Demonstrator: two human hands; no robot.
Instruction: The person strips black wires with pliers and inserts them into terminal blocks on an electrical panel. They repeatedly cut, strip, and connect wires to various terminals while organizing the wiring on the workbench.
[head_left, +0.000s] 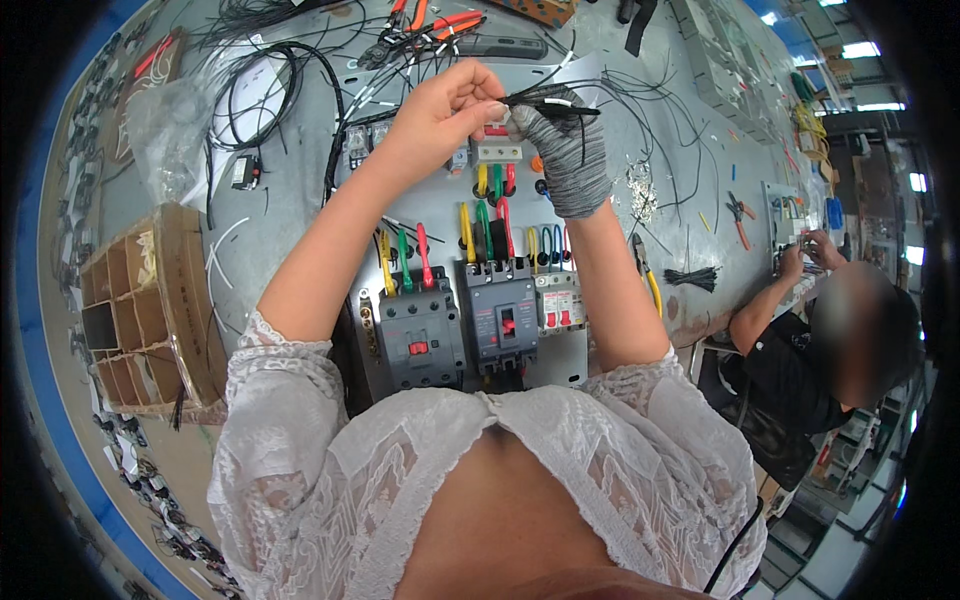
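Observation:
My left hand [437, 118] is bare, its thumb and forefinger pinched on a thin black wire. In a grey knitted glove, my right hand [570, 160] closes round a bundle of black wires [560, 101] just to the right of it. Both hands meet above a metal mounting panel [545, 372]. Below them on the panel sit a dark grey circuit breaker [420, 345], a second one [503, 310] with a red switch, and a small white breaker [562, 308]. Yellow, green and red wires [485, 232] rise from their upper ends. Another white breaker [497, 150] is partly hidden under my hands.
Orange-handled pliers [445, 25] lie among loose wires at the far edge. A divided cardboard box [150, 310] stands at left, near a coiled black cable [290, 85] and a plastic bag [175, 140]. Yellow-handled pliers [648, 275] lie at right. A co-worker [820, 335] works farther right.

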